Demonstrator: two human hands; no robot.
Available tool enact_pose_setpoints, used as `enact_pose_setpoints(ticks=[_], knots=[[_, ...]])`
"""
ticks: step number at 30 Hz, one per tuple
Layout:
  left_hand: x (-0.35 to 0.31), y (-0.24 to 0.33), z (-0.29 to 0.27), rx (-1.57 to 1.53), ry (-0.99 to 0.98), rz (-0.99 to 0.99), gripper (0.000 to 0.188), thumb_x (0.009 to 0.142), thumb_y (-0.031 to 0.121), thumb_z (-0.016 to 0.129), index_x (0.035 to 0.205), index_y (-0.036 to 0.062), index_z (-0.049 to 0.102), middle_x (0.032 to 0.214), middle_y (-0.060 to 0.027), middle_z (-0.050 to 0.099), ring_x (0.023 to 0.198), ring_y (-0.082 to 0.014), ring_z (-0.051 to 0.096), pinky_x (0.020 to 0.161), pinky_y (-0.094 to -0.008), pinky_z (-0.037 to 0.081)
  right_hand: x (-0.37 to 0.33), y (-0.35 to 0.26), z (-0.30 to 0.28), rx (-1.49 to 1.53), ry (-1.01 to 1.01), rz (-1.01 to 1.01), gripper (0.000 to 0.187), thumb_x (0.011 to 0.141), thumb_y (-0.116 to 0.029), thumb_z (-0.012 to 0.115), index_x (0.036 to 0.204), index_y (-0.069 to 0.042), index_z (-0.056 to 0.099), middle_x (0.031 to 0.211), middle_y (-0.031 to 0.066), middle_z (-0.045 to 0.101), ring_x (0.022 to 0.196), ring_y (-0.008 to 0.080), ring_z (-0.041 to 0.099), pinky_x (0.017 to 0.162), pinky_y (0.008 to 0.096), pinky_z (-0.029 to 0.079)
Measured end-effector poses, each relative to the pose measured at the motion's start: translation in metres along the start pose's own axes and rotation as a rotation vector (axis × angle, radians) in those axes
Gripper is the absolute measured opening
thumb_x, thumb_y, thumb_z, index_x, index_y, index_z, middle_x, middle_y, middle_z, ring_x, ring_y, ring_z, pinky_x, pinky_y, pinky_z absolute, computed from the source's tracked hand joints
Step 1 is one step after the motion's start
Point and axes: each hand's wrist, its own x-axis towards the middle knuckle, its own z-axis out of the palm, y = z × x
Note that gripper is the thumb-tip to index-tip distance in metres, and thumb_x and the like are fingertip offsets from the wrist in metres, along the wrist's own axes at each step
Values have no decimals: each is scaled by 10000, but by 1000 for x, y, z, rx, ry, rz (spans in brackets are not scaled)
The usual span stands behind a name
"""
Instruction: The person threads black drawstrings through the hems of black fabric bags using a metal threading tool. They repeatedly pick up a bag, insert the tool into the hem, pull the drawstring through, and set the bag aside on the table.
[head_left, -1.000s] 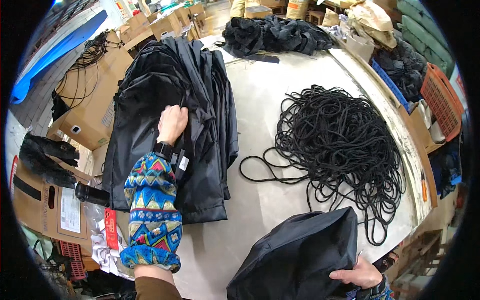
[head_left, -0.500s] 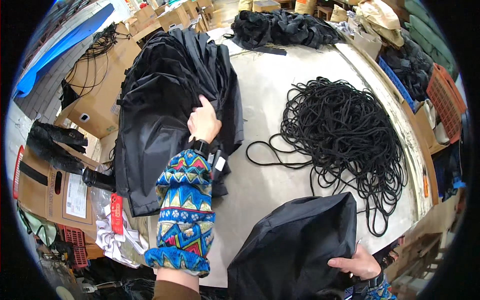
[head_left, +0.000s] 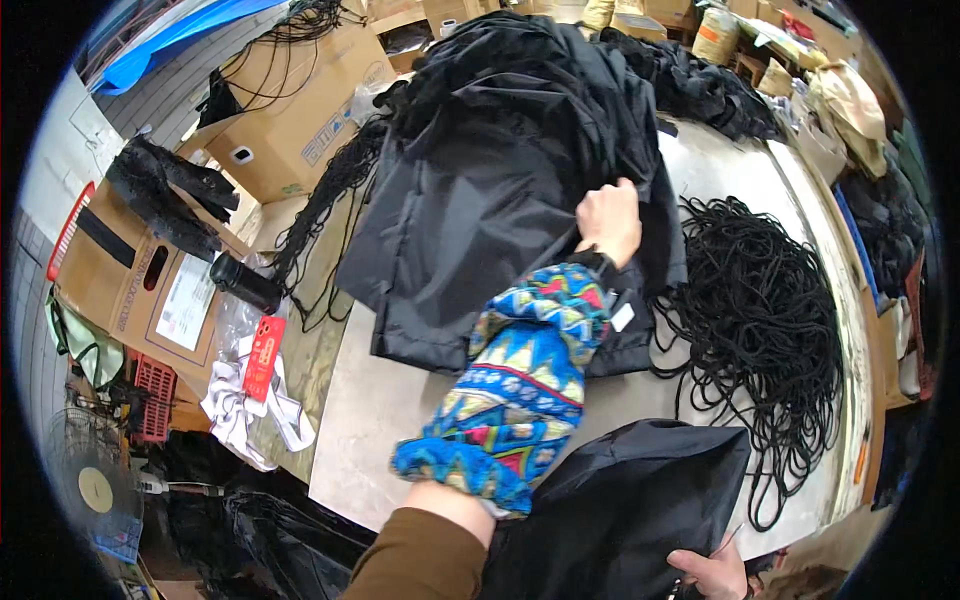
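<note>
left hand pinches the black fabric stack, right hand steadies a black bag

the left hand (head_left: 608, 222) is out over the surface (head_left: 372, 420), fingers closed on a fold of the black fabric pile (head_left: 500, 190) near its right edge. the grip here is a narrow pinch holding cloth, with a bright patterned sleeve cover (head_left: 520, 385) running back along the forearm. the pile lies on the upper middle of the surface, spilling towards the cardboard boxes (head_left: 290, 125) on the left.

down at the lower edge, the right hand (head_left: 712, 572) holds the rim of a black fabric bag (head_left: 625, 510); the fingers look curled onto the cloth, though most of the hand is cut off by the frame. to the right lies a big tangle of black cord (head_left: 765, 335), just beside the pile and reaching down next to the bag.

by the look of it, the step in hand is separating one piece from the pile. the next move seems to call for lifting just that single layer clear without dragging the others or snagging the cord.
</note>
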Motion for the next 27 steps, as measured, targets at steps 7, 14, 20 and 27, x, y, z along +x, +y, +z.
enact_pose_setpoints(ticks=[7,14,20,27], knots=[[-5,8,-34,-54,-252,-34,932,779,510,615,1421,-22,199,1404,-335,284,1270,-488,353,1020,-545,336,4,-12,3,19,-116,-40,344,754,-97,721,1066,-78,578,694,-36,571,497,57,451,430,220,336],[-164,-28,-182,-878,-775,79,801,875,217,656,1440,-55,159,1441,-214,334,1342,-257,328,1088,-343,279,14,9,-3,41,-57,-139,171,864,-242,671,840,-74,658,622,-83,525,500,22,394,449,207,296],[-365,-42,-228,-862,-370,-556,360,887,202,627,1174,-9,583,1048,-98,661,953,-159,586,834,-320,467,-25,2,57,-142,-310,-513,237,853,-156,677,1004,24,649,796,-3,661,692,78,563,626,256,476],[-326,-143,-392,-208,364,-357,287,896,132,569,1098,-71,576,961,-142,665,900,-229,618,807,-316,456,-43,6,93,-445,-590,-495,370,880,-171,643,1216,-30,581,751,6,602,671,38,478,609,200,407]])
